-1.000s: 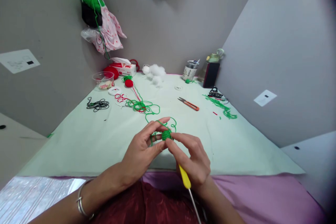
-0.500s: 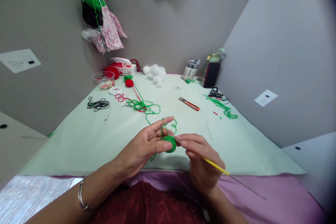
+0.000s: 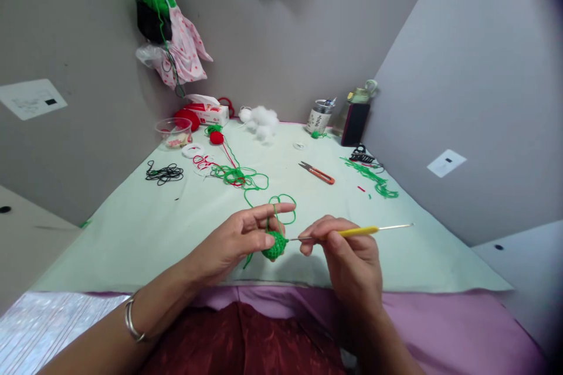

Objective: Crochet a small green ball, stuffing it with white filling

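My left hand (image 3: 246, 237) pinches a small green crocheted piece (image 3: 275, 246) between thumb and fingers, its index finger stretched out with green yarn (image 3: 287, 209) looped over it. In my right hand (image 3: 347, 252) is a crochet hook (image 3: 359, 232) with a yellow handle, held nearly level. The hook's thin metal tip meets the right edge of the green piece. A second metal end of the hook points out to the right. Yarn runs from my left hand to a loose green tangle (image 3: 235, 176) on the table.
On the pale table cover (image 3: 176, 246) lie orange-handled snips (image 3: 316, 173), black cord (image 3: 164, 173), a red yarn ball (image 3: 216, 137), white stuffing (image 3: 264, 120) and green yarn scraps (image 3: 373, 179). Behind stand a pen tin (image 3: 319, 117), a dark phone (image 3: 355, 124) and a tissue box (image 3: 211, 112).
My right hand has turned, bringing the hook from a downward slant to nearly level. The green piece and my left hand have shifted slightly left, and the hook tip now sits at the piece's right edge.
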Demonstrator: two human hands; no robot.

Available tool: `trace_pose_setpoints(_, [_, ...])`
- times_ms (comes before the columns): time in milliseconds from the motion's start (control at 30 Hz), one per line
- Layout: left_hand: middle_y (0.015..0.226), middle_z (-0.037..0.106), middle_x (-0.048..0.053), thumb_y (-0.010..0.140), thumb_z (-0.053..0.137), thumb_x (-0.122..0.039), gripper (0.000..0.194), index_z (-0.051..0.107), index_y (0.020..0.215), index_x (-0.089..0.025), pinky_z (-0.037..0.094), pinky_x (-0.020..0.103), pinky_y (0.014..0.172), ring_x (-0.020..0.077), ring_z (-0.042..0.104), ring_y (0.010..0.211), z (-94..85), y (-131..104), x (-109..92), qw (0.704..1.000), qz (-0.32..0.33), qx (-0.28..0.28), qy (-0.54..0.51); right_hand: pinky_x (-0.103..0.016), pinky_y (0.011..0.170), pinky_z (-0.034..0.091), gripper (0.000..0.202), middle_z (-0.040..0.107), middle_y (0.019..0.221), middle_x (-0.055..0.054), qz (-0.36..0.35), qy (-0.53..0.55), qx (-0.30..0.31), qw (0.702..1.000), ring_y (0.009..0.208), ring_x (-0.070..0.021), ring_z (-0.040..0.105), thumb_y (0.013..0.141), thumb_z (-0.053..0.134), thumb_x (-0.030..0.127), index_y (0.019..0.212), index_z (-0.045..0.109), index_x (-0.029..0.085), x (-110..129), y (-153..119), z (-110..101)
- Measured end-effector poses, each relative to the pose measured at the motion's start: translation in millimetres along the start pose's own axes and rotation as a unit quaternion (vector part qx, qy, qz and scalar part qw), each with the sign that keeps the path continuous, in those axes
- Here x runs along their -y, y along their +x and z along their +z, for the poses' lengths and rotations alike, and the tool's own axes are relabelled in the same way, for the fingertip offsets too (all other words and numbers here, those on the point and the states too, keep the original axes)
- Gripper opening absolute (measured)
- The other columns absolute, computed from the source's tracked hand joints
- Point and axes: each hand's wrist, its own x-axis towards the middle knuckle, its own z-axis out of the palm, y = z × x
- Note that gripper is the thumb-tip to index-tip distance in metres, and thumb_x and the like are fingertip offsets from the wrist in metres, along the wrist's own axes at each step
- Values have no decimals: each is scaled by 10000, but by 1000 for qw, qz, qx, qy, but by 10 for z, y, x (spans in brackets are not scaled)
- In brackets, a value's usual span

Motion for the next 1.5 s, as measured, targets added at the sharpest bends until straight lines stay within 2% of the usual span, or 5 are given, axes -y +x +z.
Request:
trace_pose_setpoints(233, [979,681,45,859,757,-248,492,710,1347,-210,447,327,832,162,620,853,16,18,52,997,-19,39,-68,-264,548,557,183,740,738,-26,93,112,-15,989,554,-131,638,953,717,360,854,786,222,-14,45,76])
trace_pose_setpoints(367, [1079,736,98,888,759,-286,527,669,1398,-186,456,367,931,215,666,988,23,46,95,995,-16,55,-77,-281,613,577,153,760,836,-34,45,101,-17,994,645,-140,664,969,703,347,912,796,240,-62,16,137])
trace_pose_setpoints(700, [926,710,92,959,633,-226,452,653,1398,-120,536,306,704,195,702,813,31,40,92,987,-37,65,-143,-244,618,520,183,727,784,-34,48,67,-56,995,632,-118,644,967,702,321,861,797,207,-33,55,48])
trace_pose_setpoints(1133, [982,642,-16,731,920,-170,615,743,1293,-347,473,317,975,159,627,1011,60,61,120,994,73,-39,74,-303,735,526,182,801,998,-54,-83,-95,7,992,899,-180,681,1026,623,252,1047,803,273,-97,-3,95])
trace_pose_setpoints(1500, [997,641,2,739,894,-147,594,746,1290,-313,468,363,1021,178,612,1012,57,44,79,977,121,-58,168,-238,661,551,196,803,904,-25,51,76,5,996,738,-122,697,1026,629,360,943,767,248,-69,53,58])
